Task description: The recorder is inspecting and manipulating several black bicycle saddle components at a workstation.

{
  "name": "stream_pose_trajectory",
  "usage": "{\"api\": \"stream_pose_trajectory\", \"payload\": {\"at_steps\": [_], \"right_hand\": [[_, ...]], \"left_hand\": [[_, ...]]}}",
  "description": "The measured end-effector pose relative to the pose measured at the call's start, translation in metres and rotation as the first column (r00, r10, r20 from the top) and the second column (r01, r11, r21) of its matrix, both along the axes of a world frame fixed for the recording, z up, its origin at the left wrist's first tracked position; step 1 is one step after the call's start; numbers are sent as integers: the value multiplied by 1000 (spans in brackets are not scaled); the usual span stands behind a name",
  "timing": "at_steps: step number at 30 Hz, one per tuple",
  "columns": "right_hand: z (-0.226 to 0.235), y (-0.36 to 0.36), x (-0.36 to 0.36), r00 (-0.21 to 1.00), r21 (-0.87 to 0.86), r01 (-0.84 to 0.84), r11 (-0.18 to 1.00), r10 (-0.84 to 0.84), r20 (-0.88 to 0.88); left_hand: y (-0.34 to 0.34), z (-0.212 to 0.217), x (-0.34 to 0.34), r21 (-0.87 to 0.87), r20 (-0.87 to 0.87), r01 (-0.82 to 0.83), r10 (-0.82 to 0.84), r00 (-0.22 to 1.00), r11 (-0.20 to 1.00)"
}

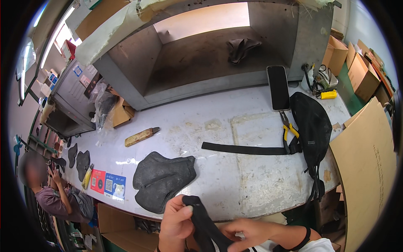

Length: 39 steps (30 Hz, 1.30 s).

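Observation:
A long, dark black piece of soft sheet material (202, 216), perhaps leather or fabric, hangs between my hands at the near edge of the table. My left hand (178, 218) pinches its upper end between thumb and fingers. Lower down, my right hand (249, 232) holds the same piece, its fingers partly behind it; the bottom runs out of view. Just beyond my left hand, a larger black moulded piece (163, 180) with a slit in it lies flat. Farther back rests a tool with a worn tan handle and short dark tip (142, 136).
A grey metal box (189, 90) with a crumpled dark piece (241, 49) inside spans the back. On the right lie a phone (278, 88), yellow-handled pliers (289, 132), a black mesh bag (311, 122) and its strap (243, 149). Another person (63, 195) works at far left.

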State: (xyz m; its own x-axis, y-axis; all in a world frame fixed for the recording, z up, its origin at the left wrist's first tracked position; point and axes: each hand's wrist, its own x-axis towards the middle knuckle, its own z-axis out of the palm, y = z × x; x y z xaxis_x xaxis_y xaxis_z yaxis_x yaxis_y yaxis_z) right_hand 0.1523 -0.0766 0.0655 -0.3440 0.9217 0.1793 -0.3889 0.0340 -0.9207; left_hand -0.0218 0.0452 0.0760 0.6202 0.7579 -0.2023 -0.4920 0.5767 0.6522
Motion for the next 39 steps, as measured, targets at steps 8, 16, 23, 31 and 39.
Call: {"api": "stream_pose_trajectory", "payload": {"at_steps": [8, 16, 23, 31, 39], "right_hand": [[19, 15, -3, 937, -55, 208, 977, -183, 297], [-6, 15, -8, 816, -383, 12, 924, -230, -530], [36, 31, 1, 726, 149, 559, 816, -568, 388], [35, 18, -1, 870, -463, 415, 783, -490, -48], [22, 16, 4, 743, -568, 120, 814, -453, -492]], "left_hand": [[-10, 0, 7, -41, -70, 153, -156, 985, 987], [-7, -2, 11, -193, 12, 171, -172, 985, 966], [-10, 18, 26, 77, -214, 124, -106, 971, 989], [-8, 43, 19, 819, -494, 331, 281, 823, 469], [-14, 17, 36, 578, -314, 212, -26, 949, 788]]}}
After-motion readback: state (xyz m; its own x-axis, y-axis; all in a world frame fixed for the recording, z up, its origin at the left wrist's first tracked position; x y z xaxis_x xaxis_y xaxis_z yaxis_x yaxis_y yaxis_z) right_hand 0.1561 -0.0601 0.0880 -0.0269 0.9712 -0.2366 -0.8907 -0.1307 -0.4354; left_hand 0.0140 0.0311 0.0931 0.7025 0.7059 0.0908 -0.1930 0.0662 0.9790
